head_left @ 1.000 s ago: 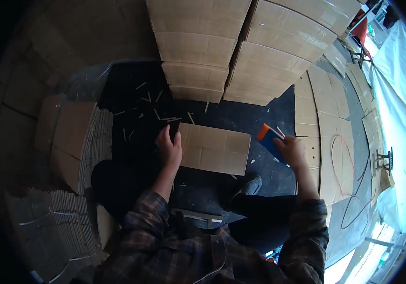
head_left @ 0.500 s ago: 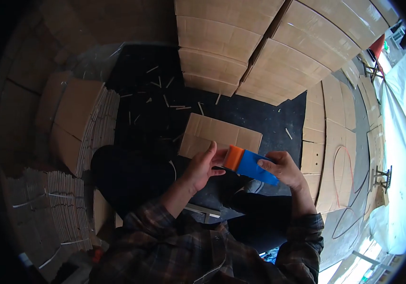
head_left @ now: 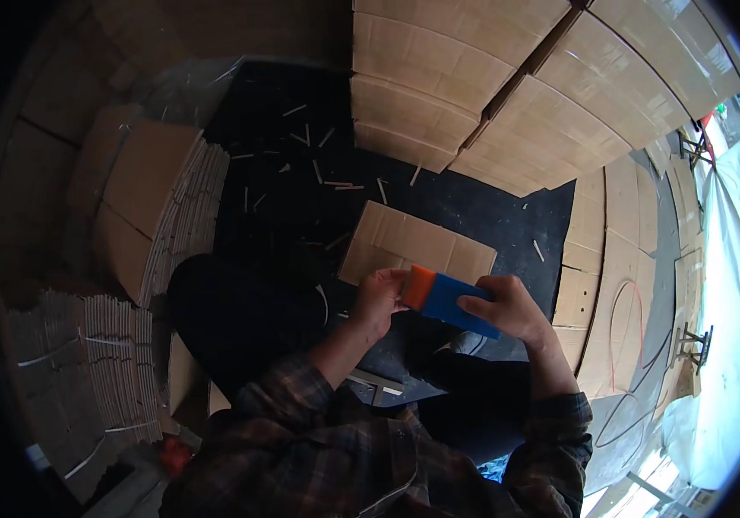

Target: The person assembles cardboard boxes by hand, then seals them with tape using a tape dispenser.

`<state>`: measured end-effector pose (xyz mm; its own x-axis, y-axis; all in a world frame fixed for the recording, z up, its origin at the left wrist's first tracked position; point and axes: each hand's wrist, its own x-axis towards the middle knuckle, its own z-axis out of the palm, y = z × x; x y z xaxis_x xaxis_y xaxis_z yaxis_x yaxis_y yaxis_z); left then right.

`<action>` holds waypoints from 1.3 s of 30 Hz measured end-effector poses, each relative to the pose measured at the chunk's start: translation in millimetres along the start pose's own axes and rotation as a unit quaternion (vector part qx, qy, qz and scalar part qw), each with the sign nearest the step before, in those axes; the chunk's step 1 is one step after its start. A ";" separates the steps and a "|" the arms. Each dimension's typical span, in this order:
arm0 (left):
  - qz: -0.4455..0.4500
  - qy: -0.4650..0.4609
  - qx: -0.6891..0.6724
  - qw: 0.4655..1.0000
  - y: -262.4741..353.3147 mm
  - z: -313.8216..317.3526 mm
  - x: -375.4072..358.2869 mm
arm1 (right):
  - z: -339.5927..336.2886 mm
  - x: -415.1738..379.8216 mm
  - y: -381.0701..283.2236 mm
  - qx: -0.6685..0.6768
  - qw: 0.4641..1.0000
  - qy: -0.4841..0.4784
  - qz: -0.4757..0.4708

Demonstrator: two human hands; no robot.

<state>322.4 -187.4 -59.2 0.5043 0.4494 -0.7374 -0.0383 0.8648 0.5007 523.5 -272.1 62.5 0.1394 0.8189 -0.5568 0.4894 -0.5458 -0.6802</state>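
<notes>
Stacked cardboard boxes point(head_left: 474, 78) rise behind a flat cardboard sheet point(head_left: 417, 246) on the dark floor point(head_left: 292, 198). Above it, the right hand point(head_left: 508, 309) grips a blue-and-orange tool point(head_left: 446, 300); the left hand point(head_left: 379, 298) pinches its orange end.

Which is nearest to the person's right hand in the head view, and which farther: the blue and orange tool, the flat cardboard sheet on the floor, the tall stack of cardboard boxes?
1. Blue and orange tool: held in the right hand.
2. Flat cardboard sheet: on the floor, just beyond the hands.
3. Tall stack of cardboard boxes: farthest, at the top of the view.
</notes>
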 end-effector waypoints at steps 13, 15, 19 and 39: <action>0.273 0.197 0.163 0.927 95.9 -87.8 39.9 | 4.8 38.3 -33.5 -0.030 0.999 0.037 -0.011; 0.275 0.189 0.179 0.926 93.5 -94.8 45.5 | 9.2 43.9 -36.0 -0.041 0.998 0.037 0.006; 0.271 0.201 0.175 0.925 91.4 -97.4 53.9 | 14.0 58.5 -31.9 -0.067 0.997 0.030 0.030; 0.135 0.170 0.102 0.971 37.8 -122.5 116.6 | 33.8 96.9 -50.1 -0.225 0.965 -0.001 0.135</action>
<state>274.1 -74.8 -181.8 0.1836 0.7315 -0.6566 0.0591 0.6585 0.7502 483.4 -171.3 26.4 0.3127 0.6569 -0.6861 0.7601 -0.6062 -0.2340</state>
